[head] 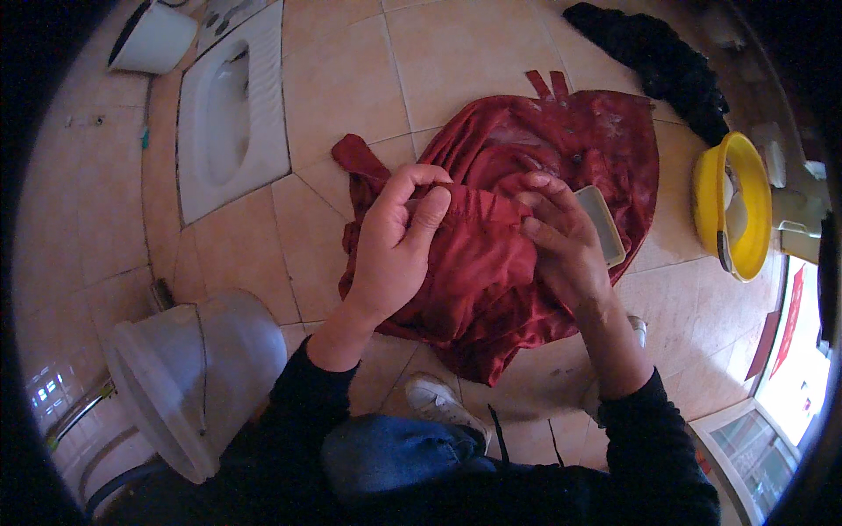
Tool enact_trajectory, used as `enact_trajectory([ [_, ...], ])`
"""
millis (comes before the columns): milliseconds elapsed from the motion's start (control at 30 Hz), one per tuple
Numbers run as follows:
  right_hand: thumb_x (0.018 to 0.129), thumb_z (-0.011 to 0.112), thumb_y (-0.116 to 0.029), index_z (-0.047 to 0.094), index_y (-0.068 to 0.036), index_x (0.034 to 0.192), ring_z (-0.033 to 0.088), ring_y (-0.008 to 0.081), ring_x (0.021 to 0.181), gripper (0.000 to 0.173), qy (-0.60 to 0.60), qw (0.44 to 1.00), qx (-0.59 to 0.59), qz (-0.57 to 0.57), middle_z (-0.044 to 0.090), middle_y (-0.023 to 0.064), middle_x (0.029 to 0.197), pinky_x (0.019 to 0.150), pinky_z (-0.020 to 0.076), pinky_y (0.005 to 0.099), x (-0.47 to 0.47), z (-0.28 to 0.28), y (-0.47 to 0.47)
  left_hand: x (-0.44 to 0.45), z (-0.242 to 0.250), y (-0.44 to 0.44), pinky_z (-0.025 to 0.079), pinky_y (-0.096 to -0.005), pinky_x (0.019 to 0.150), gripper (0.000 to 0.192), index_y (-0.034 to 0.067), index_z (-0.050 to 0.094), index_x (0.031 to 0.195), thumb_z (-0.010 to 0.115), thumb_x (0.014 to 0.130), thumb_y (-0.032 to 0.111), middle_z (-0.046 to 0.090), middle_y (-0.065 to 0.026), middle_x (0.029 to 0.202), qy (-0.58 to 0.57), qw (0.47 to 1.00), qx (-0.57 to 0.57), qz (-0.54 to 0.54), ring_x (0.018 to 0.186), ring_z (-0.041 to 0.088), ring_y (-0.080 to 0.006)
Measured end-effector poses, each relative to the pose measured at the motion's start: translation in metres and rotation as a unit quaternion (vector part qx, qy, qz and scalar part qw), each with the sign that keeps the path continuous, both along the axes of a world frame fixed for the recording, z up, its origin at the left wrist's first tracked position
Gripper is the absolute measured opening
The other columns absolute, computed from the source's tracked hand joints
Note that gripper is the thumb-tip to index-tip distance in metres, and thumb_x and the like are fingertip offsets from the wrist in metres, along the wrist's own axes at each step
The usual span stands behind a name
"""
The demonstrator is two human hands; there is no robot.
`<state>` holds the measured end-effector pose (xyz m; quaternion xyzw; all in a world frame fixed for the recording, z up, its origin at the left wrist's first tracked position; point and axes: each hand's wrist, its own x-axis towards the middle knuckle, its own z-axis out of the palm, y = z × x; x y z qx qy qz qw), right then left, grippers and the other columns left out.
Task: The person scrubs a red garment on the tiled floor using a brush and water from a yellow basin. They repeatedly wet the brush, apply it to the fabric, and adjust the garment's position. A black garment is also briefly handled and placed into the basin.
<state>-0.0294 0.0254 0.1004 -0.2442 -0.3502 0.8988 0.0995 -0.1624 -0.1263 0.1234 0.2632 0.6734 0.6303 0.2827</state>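
A dark red garment point(490, 276), apparently damp and patched with whitish foam, is spread over the floor tiles. My left hand point(398, 246) pinches a gathered edge of it between thumb and fingers. The same raised edge runs across to my right hand point(569, 243), whose thumb and fingers grip its other end. Between the two hands the fabric hangs stretched and wrinkled. Just beyond my right wrist, a pale rectangular dish point(603, 223) rests on the cloth, partly covered by that hand. Two short red straps point(549, 84) stick out at the garment's far edge.
A squat toilet point(223, 125) is set in the floor at left, near a white bucket point(158, 41). A large whitish bucket point(223, 355) stands by my left arm. Right are a yellow basin point(710, 210) and black cloth point(648, 52). My white shoe point(437, 398) is below the garment.
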Motion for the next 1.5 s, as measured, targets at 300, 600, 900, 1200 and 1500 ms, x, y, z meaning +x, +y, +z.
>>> enact_trajectory([
  [300,0.080,0.058,0.004,0.043,-0.007,0.124,0.054,0.0135,0.089,0.048,-0.062,0.961,0.270,-0.023,0.053,0.0023,0.100,0.076,0.0464,0.0249,0.002,-0.022,0.005,-0.012,-0.006,0.017,0.046,-0.0270,0.072,0.032,0.003,0.051,0.112,0.061,0.085,0.017,0.060,-0.0085,0.097,0.148,0.981,-0.118,0.029,0.079,0.058,-0.0180],
  [600,0.079,0.061,-0.027,0.036,-0.013,0.131,0.045,0.0384,0.106,0.060,-0.422,0.544,0.722,-0.069,0.041,0.0218,0.119,0.087,0.0394,0.0477,0.044,-0.101,0.063,0.062,-0.101,0.000,0.030,-0.0468,0.102,0.066,0.008,0.039,0.131,0.067,0.076,0.030,0.030,-0.0115,0.139,0.449,0.837,-0.223,-0.218,0.130,0.025,-0.0332],
  [900,0.079,0.060,-0.038,0.030,-0.016,0.137,0.042,0.0381,0.110,0.069,-0.438,0.476,0.762,0.007,0.039,0.0227,0.124,0.090,0.0361,0.0485,0.078,-0.138,0.071,0.082,-0.133,-0.033,0.021,-0.0498,0.106,0.076,0.011,0.030,0.138,0.065,0.075,0.036,0.023,-0.0085,0.145,0.468,0.767,-0.327,-0.294,0.135,0.015,-0.0300],
  [1200,0.070,0.068,-0.032,0.046,-0.014,0.127,0.051,0.0333,0.101,0.064,-0.188,0.495,0.844,0.084,0.047,0.0176,0.118,0.078,0.0460,0.0416,0.070,-0.121,0.045,0.080,-0.153,-0.023,0.018,-0.0486,0.107,0.077,0.013,0.031,0.138,0.057,0.075,0.050,0.024,-0.0062,0.145,0.428,0.798,-0.251,-0.342,0.135,0.018,-0.0262],
  [1500,0.074,0.062,-0.034,0.053,-0.005,0.116,0.051,0.0359,0.098,0.052,-0.171,0.419,0.892,0.013,0.052,0.0191,0.108,0.083,0.0437,0.0467,-0.103,-0.123,0.092,0.084,-0.163,-0.020,0.018,-0.0527,0.106,0.078,0.017,0.028,0.139,0.059,0.076,0.050,0.020,-0.0046,0.147,0.374,0.810,-0.269,-0.362,0.135,0.016,-0.0280],
])
